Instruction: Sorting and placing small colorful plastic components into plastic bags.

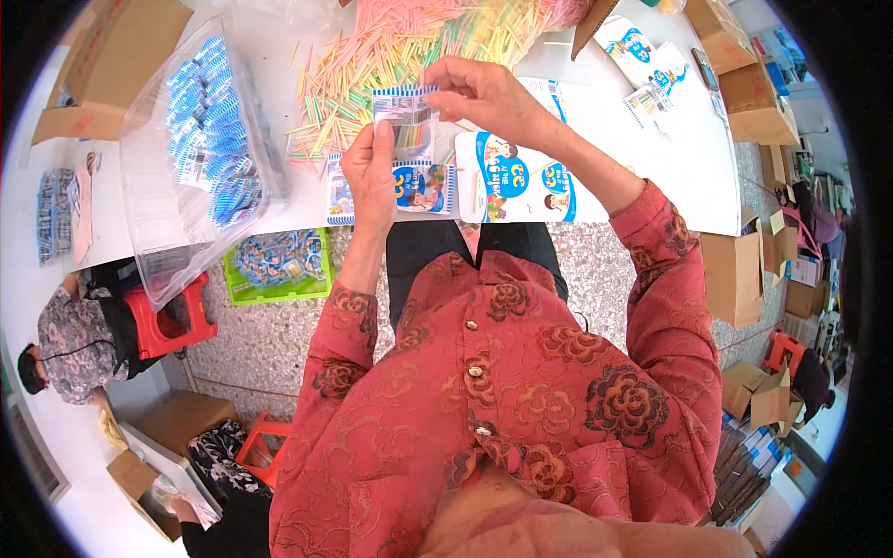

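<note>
Both hands at work above the white surface (642, 153). Left hand (370, 177) pinches the left edge of a clear packet (409, 130), thumb on its face; right hand (488, 98) pinches its upper right corner. Coloured sticks show inside. Loose stick pile (344, 98) beyond; printed packets (428, 193) nearer the body.

- Passable over white tabletop (674, 167), right of the right hand (488, 98) and printed cards (523, 181).
- Blocked leftward by the clear tray (144, 181) — piled with blue packets (206, 121).
- Hindered ahead by coloured sticks (349, 84), heaped loose.
</note>
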Action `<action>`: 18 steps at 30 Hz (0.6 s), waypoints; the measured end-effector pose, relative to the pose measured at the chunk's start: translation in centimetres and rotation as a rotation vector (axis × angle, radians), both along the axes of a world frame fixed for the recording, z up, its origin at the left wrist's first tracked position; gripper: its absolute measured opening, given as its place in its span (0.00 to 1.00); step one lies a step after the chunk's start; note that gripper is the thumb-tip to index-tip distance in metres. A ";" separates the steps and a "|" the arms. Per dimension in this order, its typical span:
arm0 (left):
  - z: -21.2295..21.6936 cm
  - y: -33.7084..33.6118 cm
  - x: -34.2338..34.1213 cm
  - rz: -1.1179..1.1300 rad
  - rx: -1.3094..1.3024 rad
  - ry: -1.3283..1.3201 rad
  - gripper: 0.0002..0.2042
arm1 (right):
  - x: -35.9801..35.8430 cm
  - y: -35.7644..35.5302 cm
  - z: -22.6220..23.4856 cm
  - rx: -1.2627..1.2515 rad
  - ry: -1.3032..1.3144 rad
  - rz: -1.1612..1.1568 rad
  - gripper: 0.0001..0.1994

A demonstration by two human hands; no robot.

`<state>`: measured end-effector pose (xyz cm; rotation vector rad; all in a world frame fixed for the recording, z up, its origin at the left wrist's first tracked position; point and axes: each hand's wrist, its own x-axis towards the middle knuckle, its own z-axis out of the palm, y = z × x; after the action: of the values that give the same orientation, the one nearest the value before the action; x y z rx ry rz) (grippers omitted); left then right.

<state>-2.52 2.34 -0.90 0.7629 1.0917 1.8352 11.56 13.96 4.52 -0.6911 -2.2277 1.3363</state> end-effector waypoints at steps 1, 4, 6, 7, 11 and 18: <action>-0.1 -0.1 -0.1 0.001 0.000 0.000 0.11 | 0.1 -0.2 0.2 0.000 0.000 0.001 0.11; -0.8 -0.2 -0.4 -0.004 0.000 -0.004 0.11 | 0.3 -0.7 1.4 0.052 -0.047 0.027 0.08; -1.1 -0.3 -0.7 0.020 -0.010 0.297 0.11 | 0.3 -1.0 2.1 0.111 0.024 -0.075 0.06; -1.0 -0.3 -0.8 0.017 -0.010 0.298 0.11 | 0.3 -1.0 1.8 0.111 0.025 -0.078 0.06; -0.3 -0.4 -1.4 0.052 -0.014 0.415 0.11 | 0.3 -0.9 0.9 0.246 0.055 -0.054 0.06; 0.4 -0.4 -0.8 -0.011 -0.033 0.130 0.10 | 0.3 -0.9 1.0 0.043 0.029 -0.067 0.06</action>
<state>-3.28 1.94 -0.46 0.8776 1.1953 1.7738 11.91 13.01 5.53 -0.7197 -2.1845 1.2541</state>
